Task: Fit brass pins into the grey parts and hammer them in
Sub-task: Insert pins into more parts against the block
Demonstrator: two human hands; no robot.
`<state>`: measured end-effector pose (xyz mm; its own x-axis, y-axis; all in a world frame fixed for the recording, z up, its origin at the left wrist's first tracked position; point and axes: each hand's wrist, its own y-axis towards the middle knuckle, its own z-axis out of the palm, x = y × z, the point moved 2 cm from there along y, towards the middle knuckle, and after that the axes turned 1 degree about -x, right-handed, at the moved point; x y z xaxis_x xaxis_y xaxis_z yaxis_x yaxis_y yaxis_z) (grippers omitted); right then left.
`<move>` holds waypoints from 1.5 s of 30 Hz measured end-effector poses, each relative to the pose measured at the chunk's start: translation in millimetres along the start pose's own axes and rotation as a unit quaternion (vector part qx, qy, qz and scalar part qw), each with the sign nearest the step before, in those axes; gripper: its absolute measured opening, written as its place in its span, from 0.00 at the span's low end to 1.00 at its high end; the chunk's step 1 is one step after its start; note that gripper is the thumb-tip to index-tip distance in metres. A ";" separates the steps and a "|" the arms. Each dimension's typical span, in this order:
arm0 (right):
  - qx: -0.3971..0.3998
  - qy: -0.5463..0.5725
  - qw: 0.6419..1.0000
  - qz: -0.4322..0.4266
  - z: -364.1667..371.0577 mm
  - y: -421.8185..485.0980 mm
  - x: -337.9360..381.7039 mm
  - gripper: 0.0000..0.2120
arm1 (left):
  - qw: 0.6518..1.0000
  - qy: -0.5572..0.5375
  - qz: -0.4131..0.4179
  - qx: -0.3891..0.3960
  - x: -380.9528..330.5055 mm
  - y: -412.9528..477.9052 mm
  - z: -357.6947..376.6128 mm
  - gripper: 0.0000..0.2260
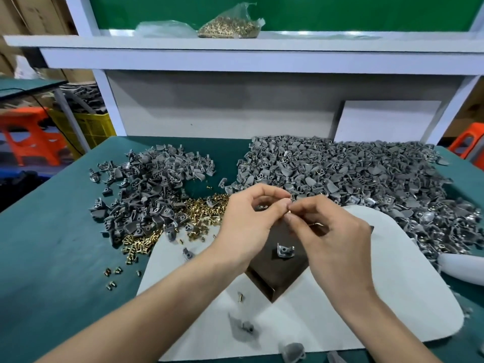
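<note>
My left hand [248, 221] and my right hand [327, 229] meet above a dark metal block [277, 273]. Between their fingertips a small brass pin [288, 211] is pinched; a grey part seems to sit inside my left fingers, mostly hidden. One grey part [285, 250] stands on the block's top. Loose brass pins [199, 210] lie in a heap left of my left hand. A small pile of grey parts [149, 189] lies at the left and a large pile of grey parts [353, 176] at the right.
The block rests on a white pad [392, 297] over the green table [52, 258]. A few grey parts [246, 327] and stray pins lie on the pad. A pale handle [461, 268] pokes in at the right edge. A bag of pins [230, 24] sits on the shelf.
</note>
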<state>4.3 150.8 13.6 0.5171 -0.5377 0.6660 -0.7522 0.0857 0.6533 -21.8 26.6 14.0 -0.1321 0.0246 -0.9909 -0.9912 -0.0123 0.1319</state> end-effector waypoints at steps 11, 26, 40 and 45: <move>0.067 -0.066 0.995 0.026 -16.4 -3.5 -6.8 0.12 | 0.985 0.133 0.069 0.091 -3.9 -11.8 2.9 0.14; 0.069 0.129 0.958 0.247 -22.4 -17.0 -51.6 0.10 | 0.814 0.478 0.205 0.260 19.8 2.9 7.7 0.07; 0.175 0.037 0.966 0.186 -3.8 -23.2 -48.8 0.11 | 0.866 0.433 0.093 0.230 22.3 -1.9 -31.2 0.14; 0.170 0.033 0.970 0.171 0.4 -23.2 -39.2 0.11 | 0.892 0.394 0.110 0.195 31.0 -7.9 -28.6 0.02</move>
<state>1.4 169.5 -27.8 0.2296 -0.4709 0.8518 -0.9699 -0.0379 0.2405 -17.8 -1.2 -18.5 -0.4286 -0.6468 -0.6308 -0.8902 0.4217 0.1723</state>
